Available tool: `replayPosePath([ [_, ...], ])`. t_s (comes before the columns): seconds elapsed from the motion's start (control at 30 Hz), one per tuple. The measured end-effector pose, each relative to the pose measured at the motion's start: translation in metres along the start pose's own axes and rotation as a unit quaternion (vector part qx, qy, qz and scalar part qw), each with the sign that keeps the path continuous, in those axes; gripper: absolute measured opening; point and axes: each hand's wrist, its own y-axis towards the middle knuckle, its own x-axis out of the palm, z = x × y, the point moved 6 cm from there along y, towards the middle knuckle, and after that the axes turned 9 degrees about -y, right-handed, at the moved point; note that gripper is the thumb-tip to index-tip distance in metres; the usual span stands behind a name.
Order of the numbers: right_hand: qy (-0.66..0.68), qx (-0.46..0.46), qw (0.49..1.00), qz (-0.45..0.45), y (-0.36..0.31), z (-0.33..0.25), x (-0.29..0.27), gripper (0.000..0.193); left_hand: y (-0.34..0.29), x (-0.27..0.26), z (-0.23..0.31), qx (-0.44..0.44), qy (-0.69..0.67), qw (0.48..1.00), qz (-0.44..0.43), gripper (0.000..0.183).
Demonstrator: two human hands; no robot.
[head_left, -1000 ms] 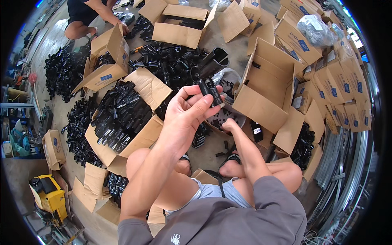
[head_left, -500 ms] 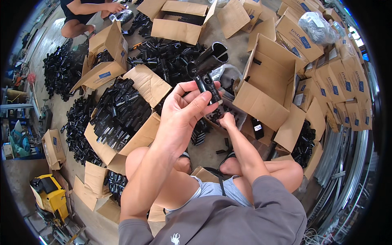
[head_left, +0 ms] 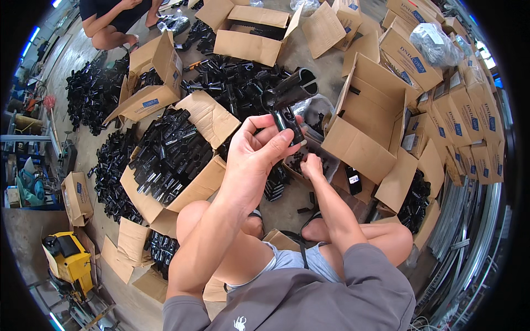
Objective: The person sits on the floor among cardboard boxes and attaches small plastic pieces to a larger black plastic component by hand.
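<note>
My left hand (head_left: 258, 148) is raised in the middle, thumb and fingers closed round the short stem of a black pipe fitting (head_left: 291, 90). The fitting's wider split sleeve points up and to the right, its open end showing. Lower and farther right, my right hand (head_left: 312, 166) is down in a shallow container (head_left: 335, 170) of small dark pieces. Its fingers are curled together, and whatever they hold is hidden. Beyond the container lies a clear plastic bag (head_left: 319, 105).
An open box packed with black fittings (head_left: 168, 151) stands to the left, with loose heaps (head_left: 229, 83) beyond. A large open carton (head_left: 367, 110) is at the right, near stacked cartons (head_left: 464, 118) and metal lengths (head_left: 469, 237). Another person (head_left: 116, 22) crouches at the far left.
The whole view has shifted slightly right and down. My left hand still holds the fitting at much the same angle; my right hand stays in the container. The far person's hand has moved up.
</note>
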Motion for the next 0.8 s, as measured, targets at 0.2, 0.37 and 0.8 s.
replayPosePath([
  [0.2, 0.450, -0.165, 0.877, 0.037, -0.055, -0.089, -0.139, 0.020, -0.001, -0.005, 0.002, 0.043, 0.030, 0.998, 0.026, 0.032],
  [0.37, 0.549, -0.261, 0.786, 0.116, -0.171, -0.167, -0.296, 0.016, -0.002, 0.002, -0.002, 0.093, 0.052, 0.994, 0.016, 0.034],
  [0.8, 0.568, -0.314, 0.750, 0.126, -0.199, -0.195, -0.303, 0.014, -0.011, 0.010, 0.002, 0.192, 0.094, 0.977, -0.003, 0.034],
])
